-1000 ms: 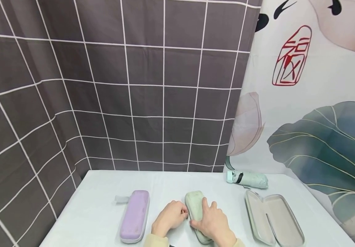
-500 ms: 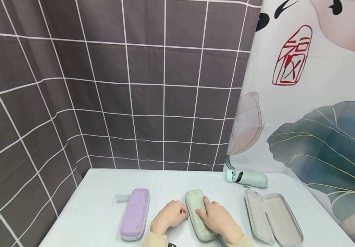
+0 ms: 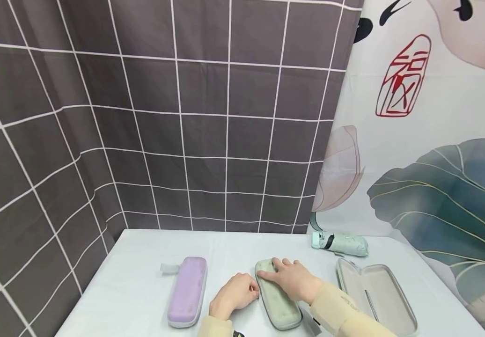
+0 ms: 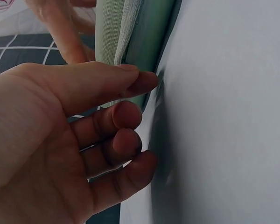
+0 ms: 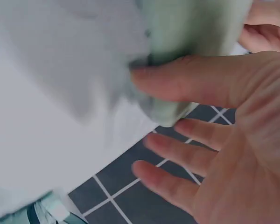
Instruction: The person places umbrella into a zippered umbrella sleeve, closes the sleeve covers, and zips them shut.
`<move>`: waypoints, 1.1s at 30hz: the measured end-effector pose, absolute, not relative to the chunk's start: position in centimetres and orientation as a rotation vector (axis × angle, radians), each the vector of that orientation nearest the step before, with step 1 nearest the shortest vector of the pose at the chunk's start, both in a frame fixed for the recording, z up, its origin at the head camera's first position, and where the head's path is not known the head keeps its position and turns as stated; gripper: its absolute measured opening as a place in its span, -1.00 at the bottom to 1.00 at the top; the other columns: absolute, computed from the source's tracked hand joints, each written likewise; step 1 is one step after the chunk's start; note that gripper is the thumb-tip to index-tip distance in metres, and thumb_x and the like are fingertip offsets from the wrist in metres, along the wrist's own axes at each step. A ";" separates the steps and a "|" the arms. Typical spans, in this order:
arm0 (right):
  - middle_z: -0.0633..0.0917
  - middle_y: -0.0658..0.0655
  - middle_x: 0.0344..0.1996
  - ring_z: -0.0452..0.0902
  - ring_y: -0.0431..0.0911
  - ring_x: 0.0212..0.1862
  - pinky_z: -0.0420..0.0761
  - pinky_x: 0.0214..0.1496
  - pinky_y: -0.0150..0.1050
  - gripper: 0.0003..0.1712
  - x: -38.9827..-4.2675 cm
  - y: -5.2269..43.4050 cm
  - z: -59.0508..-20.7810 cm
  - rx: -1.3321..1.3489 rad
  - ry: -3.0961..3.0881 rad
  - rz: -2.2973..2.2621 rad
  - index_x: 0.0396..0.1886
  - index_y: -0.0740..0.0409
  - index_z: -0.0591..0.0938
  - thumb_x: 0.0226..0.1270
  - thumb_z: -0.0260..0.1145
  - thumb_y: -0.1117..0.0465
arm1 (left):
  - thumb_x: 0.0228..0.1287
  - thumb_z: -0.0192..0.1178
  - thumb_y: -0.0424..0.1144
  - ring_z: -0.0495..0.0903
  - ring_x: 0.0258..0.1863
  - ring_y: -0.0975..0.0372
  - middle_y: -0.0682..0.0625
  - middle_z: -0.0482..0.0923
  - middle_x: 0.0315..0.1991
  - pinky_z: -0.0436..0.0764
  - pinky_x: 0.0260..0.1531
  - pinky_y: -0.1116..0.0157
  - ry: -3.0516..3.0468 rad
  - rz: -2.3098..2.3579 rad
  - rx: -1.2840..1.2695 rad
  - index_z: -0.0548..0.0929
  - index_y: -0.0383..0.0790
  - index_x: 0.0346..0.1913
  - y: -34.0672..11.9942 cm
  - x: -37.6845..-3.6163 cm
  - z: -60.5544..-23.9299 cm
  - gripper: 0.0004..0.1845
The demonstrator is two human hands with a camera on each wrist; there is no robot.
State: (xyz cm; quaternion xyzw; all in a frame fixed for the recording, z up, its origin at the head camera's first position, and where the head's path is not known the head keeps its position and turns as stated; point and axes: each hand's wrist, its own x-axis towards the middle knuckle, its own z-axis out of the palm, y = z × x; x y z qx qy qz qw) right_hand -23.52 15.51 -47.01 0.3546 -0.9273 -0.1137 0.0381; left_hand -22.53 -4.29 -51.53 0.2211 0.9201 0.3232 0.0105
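A closed pale green case (image 3: 278, 302) lies lengthwise on the white table (image 3: 133, 281). My right hand (image 3: 282, 271) rests flat on its far end with the fingers straight and spread. In the right wrist view, the right hand (image 5: 154, 126) reaches over the green case (image 5: 196, 28), thumb along its side. My left hand (image 3: 242, 290) sits on the table just left of the case, fingers loosely curled. In the left wrist view, the left hand (image 4: 140, 100) has its thumb tip against the seam edge of the green case (image 4: 130, 28); the curled fingers hold nothing.
A closed purple case (image 3: 187, 292) with a grey tab lies to the left. An open grey case (image 3: 377, 299) lies to the right. A folded mint umbrella (image 3: 339, 243) sits at the back right. Hanging cloths stand behind the table and along its left side.
My right hand has slid along the green case from its near part to its far end, uncovering the near half. The left hand has stayed beside the case.
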 end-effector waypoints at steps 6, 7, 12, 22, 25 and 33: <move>0.44 0.11 0.26 0.42 0.10 0.24 0.55 0.02 0.09 0.00 -23.7 14.9 -47.0 1.097 -2.755 -0.609 0.30 -0.48 0.41 -0.17 0.58 0.27 | 0.09 0.29 -0.33 0.27 -0.72 0.40 0.24 0.35 -0.74 0.30 -0.66 0.41 2.846 1.026 0.688 0.76 -0.10 -0.50 -4.7 -22.4 -51.5 -0.90; 0.44 0.11 0.26 0.40 0.10 0.26 0.54 0.04 0.11 -0.01 -23.6 14.7 -46.9 1.079 -2.772 -0.616 0.30 -0.47 0.40 -0.15 0.57 0.27 | 0.10 0.29 -0.32 0.27 -0.71 0.40 0.24 0.36 -0.74 0.30 -0.65 0.41 2.839 1.032 0.683 0.76 -0.10 -0.50 -4.8 -22.4 -51.5 -0.90; 0.48 0.15 0.22 0.38 0.11 0.28 0.52 0.05 0.15 -0.10 -23.4 13.9 -46.4 0.955 -2.860 -0.598 0.23 -0.42 0.41 -0.10 0.54 0.32 | 0.10 0.31 -0.31 0.33 -0.66 0.38 0.24 0.44 -0.67 0.36 -0.59 0.38 2.818 1.057 0.654 0.76 -0.12 -0.46 -5.2 -22.4 -51.0 -0.93; 0.55 0.16 0.08 0.45 0.09 0.21 0.49 0.06 0.15 -0.22 -23.1 13.5 -46.3 0.773 -2.926 -0.627 0.03 -0.35 0.43 -0.16 0.59 0.29 | 0.10 0.32 -0.28 0.35 -0.65 0.39 0.25 0.48 -0.65 0.37 -0.57 0.38 2.800 1.066 0.655 0.78 -0.11 -0.43 -5.0 -22.3 -51.1 -0.94; 0.57 0.14 -0.06 0.49 0.07 0.08 0.52 -0.06 0.11 -0.23 -23.0 13.8 -46.3 0.771 -2.911 -0.617 -0.01 -0.27 0.47 -0.26 0.64 0.25 | 0.09 0.33 -0.28 0.33 -0.67 0.39 0.25 0.47 -0.68 0.35 -0.60 0.39 2.797 1.070 0.653 0.79 -0.10 -0.44 -5.0 -22.1 -51.3 -0.94; 0.38 0.11 0.31 0.27 0.13 0.35 0.39 0.18 0.21 0.19 -23.8 15.9 -46.9 0.938 -3.091 -0.267 0.33 -0.13 0.41 -0.48 0.74 0.29 | 0.08 0.33 -0.28 0.31 -0.67 0.40 0.24 0.43 -0.70 0.33 -0.61 0.39 2.819 1.053 0.667 0.79 -0.11 -0.43 -4.9 -22.0 -51.2 -0.94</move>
